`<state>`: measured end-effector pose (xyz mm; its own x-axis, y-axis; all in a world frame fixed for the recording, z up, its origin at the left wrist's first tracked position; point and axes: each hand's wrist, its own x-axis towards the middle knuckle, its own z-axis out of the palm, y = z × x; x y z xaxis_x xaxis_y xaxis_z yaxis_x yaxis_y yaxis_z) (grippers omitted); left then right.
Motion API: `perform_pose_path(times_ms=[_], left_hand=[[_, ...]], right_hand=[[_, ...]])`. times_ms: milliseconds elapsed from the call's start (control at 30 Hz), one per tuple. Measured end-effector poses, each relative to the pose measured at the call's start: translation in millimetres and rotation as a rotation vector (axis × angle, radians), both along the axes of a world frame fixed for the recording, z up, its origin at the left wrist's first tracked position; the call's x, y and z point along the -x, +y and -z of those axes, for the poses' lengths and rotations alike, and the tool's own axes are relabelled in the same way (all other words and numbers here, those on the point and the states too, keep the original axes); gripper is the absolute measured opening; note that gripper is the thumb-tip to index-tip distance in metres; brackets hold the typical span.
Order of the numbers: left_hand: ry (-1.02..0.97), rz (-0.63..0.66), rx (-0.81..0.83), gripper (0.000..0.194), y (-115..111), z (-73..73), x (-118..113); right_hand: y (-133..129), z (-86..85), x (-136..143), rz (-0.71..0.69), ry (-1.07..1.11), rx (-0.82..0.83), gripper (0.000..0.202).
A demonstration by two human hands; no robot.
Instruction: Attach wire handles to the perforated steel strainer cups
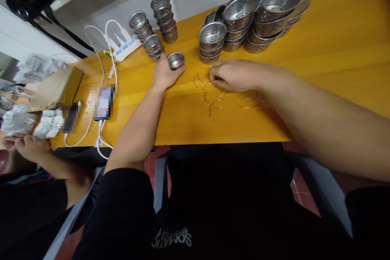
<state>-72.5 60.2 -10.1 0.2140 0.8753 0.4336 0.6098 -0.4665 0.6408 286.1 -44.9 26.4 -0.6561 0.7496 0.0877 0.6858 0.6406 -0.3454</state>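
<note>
My left hand [165, 74] is closed around a small perforated metal cup [176, 61] that stands upright on the table, thumb on its near right side. Just behind my fingers is a short stack of similar cups [153, 44]. My right hand [230, 75] has its fingers curled in a pinch low over the table. A thin curved wire [199, 83] runs out from these fingertips to the left; its far end is hidden in the fingers. Several more loose curved wires [215, 107] lie on the table below my right hand.
Stacks of perforated metal cups [164, 20] and larger perforated bowls [271, 12] stand along the back. At left are a white power strip [126, 48], cables, a phone [105, 103] and a cardboard box [57, 87]. Another person's hands [32, 146] hold white plastic at far left.
</note>
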Motion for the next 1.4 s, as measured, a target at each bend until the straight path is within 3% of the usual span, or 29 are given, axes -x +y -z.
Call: perform_pose_path(times_ms=[100, 233, 367, 467, 700, 867, 1033, 1167, 1400], left_hand=[[0.005, -0.093, 0.105, 0.085, -7.0, -8.3, -8.3], [0.012, -0.038, 0.076, 0.090, -13.9, -17.1, -18.4], [0.017, 0.016, 0.050, 0.084, -16.9, -15.4, -22.3], [0.045, 0.032, 0.045, 0.082, -17.5, -14.1, -23.6], [0.062, 0.045, 0.049, 0.080, -17.0, -12.1, -25.7], [0.046, 0.077, 0.038, 0.078, -15.0, -7.1, -25.2], [0.023, 0.079, 0.011, 0.080, -9.3, -2.8, -22.0], [0.006, 0.114, 0.002, 0.092, -2.5, 1.2, -19.2], [-0.036, 0.191, -0.071, 0.108, 8.1, 10.4, -19.8]], right_hand=[[-4.5, -3.3, 5.0, 0.001, -0.048, 0.009, 0.031], [-5.2, -8.3, 2.6, -0.010, 0.006, -0.005, 0.034], [-3.5, -11.7, -4.4, -0.033, 0.056, -0.020, 0.045], [-5.8, -17.5, -6.0, -0.042, -0.010, 0.029, 0.031], [-16.7, -31.3, -9.1, 0.090, -0.206, 0.253, 0.011], [-17.9, -26.5, -10.0, 0.120, -0.276, 0.256, 0.019], [-24.0, -40.9, 0.3, 0.060, -0.134, 0.202, 0.013], [-27.0, -54.9, 2.6, 0.044, -0.006, 0.167, 0.008], [-24.1, -51.1, 0.1, 0.055, 0.086, 0.160, 0.014]])
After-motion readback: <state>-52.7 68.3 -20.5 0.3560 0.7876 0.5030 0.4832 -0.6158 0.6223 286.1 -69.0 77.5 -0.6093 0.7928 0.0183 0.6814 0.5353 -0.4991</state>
